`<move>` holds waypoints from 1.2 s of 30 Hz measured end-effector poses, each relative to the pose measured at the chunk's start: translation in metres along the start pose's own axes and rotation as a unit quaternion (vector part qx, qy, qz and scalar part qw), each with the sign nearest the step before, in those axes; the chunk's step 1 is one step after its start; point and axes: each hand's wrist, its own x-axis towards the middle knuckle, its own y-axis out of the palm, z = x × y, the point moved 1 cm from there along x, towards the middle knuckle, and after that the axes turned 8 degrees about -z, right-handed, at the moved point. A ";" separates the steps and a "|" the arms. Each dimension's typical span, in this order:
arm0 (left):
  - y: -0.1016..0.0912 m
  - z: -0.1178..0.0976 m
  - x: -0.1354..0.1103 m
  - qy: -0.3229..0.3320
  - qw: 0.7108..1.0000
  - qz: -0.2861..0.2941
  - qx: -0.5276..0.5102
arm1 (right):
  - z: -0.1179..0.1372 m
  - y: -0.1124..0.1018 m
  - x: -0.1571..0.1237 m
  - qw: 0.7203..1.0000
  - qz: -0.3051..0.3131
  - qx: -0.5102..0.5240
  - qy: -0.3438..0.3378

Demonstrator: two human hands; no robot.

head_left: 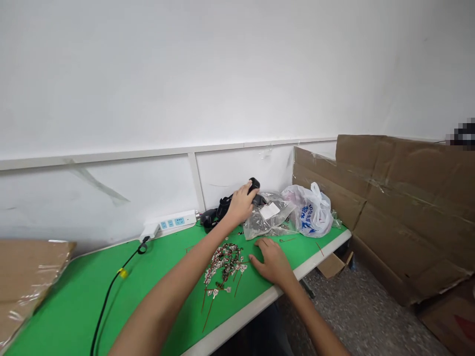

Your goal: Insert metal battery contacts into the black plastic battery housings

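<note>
My left hand (pixel 242 203) reaches to the back of the green table (pixel 111 282), its fingers closed on a rounded black object (pixel 254 184) whose kind I cannot make out. A clear plastic bag (pixel 256 225) with a white label (pixel 269 211) lies just right of that hand. Low over the table near the front edge is my right hand (pixel 272 261), fingers apart and holding nothing. To its left sits a pile of small metal parts (pixel 224 259), with thin copper-coloured wires (pixel 208 314) around it.
A black bundle (pixel 210 217) lies against the wall beside a white power strip (pixel 178 221) with a black cable (pixel 107 296). At the right end stand a white plastic bag (pixel 315 212) and cardboard sheets (pixel 401 207). Another cardboard piece (pixel 29 277) is at the left.
</note>
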 end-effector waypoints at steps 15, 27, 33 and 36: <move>0.005 -0.013 -0.022 -0.143 0.935 -0.106 -0.307 | 0.001 -0.004 0.009 0.999 0.014 -0.029 -0.002; -0.060 0.010 -0.112 -0.426 0.660 -0.040 -0.618 | 0.003 -0.005 -0.008 1.000 0.005 -0.004 -0.029; -0.075 0.022 -0.164 -0.469 0.576 -0.058 -0.667 | -0.005 -0.008 -0.022 0.998 0.005 0.015 -0.065; -0.074 0.031 -0.176 -0.476 0.538 -0.085 -0.690 | 0.008 -0.007 -0.014 0.994 -0.054 0.052 -0.084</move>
